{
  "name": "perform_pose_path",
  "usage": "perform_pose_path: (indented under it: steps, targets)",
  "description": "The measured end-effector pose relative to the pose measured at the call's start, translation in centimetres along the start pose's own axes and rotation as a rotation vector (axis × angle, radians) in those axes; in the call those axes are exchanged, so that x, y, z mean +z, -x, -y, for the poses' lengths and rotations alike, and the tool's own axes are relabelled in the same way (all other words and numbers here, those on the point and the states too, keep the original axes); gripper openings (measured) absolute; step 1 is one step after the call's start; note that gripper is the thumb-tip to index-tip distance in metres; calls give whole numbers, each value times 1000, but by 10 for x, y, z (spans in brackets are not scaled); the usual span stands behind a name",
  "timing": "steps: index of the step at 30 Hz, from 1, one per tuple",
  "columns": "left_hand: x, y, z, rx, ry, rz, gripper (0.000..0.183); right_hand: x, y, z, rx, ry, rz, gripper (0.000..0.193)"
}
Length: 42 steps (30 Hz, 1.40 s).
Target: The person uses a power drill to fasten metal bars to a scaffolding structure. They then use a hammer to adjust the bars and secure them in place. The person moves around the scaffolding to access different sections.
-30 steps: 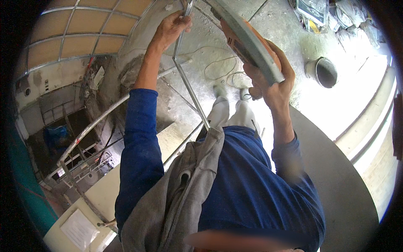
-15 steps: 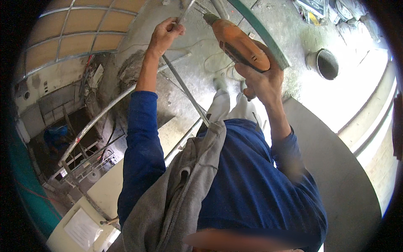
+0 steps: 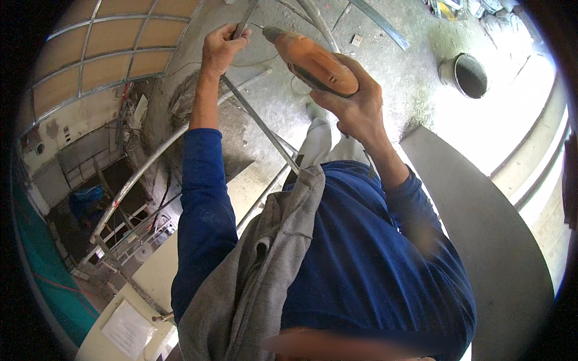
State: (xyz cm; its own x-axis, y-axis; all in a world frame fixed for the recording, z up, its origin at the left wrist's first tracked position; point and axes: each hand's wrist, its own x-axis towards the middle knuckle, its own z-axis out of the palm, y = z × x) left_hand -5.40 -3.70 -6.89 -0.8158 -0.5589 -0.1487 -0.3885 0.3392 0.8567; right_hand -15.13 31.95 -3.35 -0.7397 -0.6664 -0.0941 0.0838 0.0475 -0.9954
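Just below the camera, a grey garment [image 3: 259, 265] is hanging down the left side of the blue top [image 3: 361, 240]. Further out, the right hand [image 3: 361, 99] is gripping an orange drill [image 3: 319, 63], fingers wrapping its rear end, some tips hiding from view. The left hand [image 3: 221, 51] is pinching a narrow metal strip [image 3: 245, 19] between thumb and fingers. Both hands are holding these up over the floor [image 3: 409, 78]. The drill bit [image 3: 256, 26] is pointing left, sitting right by the strip; can't tell if touching. Step in hand looks like lining bit up with strip; next move is probably calling for a firm left pinch and a steady bit. Beyond, a bucket [image 3: 447, 73] is standing toward the floor's bright right edge
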Motion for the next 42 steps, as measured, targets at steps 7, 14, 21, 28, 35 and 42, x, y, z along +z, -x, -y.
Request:
perform_pose_path:
  steps: [7, 14, 21, 28, 35, 42]
  targets:
    - [0, 0, 8, 24, 176, 4, 22, 3, -3, -4, -53, 28, 3, 73]
    - [1, -2, 8, 38, 146, 32, 21, 9, -4, -7, -45, -24, -1, 68]
    - [3, -6, 13, 33, 169, 39, 20, 15, -5, -9, -131, 70, -27, 66]
    - [3, -10, 12, 34, 154, 43, 20, 15, -9, -4, -109, 112, -22, 66]
    - [9, -14, 12, 38, 156, 23, 18, 12, -13, -2, -111, 135, 12, 72]
    - [9, -19, 18, 24, 132, 25, 17, 12, -15, -3, -104, 181, 18, 70]
